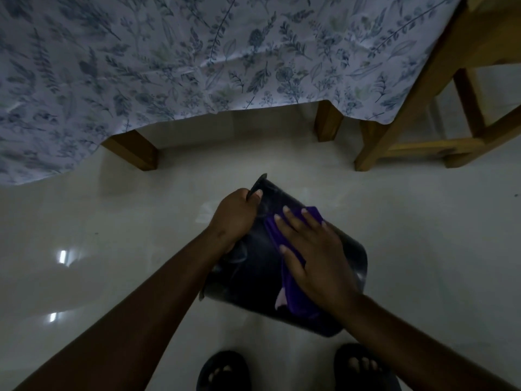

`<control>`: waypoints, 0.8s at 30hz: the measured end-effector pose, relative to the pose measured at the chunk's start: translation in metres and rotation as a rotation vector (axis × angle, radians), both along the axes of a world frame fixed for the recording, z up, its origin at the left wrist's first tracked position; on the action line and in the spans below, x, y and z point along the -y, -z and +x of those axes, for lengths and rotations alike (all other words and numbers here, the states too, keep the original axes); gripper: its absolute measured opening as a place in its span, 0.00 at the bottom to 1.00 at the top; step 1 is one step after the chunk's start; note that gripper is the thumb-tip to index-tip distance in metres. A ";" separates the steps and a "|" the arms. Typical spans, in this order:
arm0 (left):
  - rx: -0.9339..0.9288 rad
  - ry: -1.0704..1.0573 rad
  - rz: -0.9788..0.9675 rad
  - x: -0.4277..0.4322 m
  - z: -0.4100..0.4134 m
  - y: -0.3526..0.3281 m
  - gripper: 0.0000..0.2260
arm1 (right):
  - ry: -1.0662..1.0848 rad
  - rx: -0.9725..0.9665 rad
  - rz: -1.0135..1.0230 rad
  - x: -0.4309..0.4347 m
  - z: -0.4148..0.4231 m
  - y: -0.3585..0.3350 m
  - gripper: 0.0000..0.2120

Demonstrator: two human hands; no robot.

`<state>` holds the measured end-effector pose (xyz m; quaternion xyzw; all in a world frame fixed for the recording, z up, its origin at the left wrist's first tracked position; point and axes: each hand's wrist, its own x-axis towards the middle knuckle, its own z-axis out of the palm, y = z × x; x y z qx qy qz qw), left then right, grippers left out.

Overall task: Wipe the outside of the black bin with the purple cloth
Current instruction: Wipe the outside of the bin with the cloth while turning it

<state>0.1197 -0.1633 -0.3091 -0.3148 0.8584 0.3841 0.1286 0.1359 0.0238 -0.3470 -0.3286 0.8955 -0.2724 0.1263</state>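
Observation:
The black bin (253,266) is tipped on its side above the pale floor, its outer wall facing up at me. My left hand (235,215) grips the bin's rim at the far left end, fingers curled over the edge. My right hand (313,249) lies flat with fingers spread on the purple cloth (290,289), pressing it against the bin's outer wall. The cloth runs from under my fingertips down toward my wrist, with a pale label showing at its lower edge.
A table with wooden legs (132,149) and a hanging floral tablecloth (197,57) stands just beyond the bin. A wooden chair or stool frame (423,114) is at the right. Glossy floor tiles (112,235) spread to the left. My feet in dark sandals (222,371) are below.

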 end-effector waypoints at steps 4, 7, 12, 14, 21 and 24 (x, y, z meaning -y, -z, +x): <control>0.010 -0.115 0.301 0.004 0.010 -0.009 0.14 | 0.026 0.091 0.023 0.004 -0.040 0.004 0.24; -0.067 -0.004 0.201 -0.001 0.037 -0.009 0.13 | 0.149 0.288 0.052 0.012 -0.066 0.008 0.22; -0.127 0.017 -0.025 0.003 0.026 0.003 0.12 | 0.038 0.001 0.136 0.002 0.015 -0.003 0.24; -0.145 0.024 -0.022 0.004 0.018 0.006 0.14 | -0.029 -0.090 0.143 -0.004 0.040 -0.001 0.25; -0.145 0.008 0.039 0.004 0.021 0.006 0.15 | 0.108 0.044 0.103 0.014 -0.024 0.004 0.23; -0.127 0.031 -0.013 0.007 0.018 0.008 0.14 | 0.063 -0.047 0.170 0.009 0.001 0.004 0.24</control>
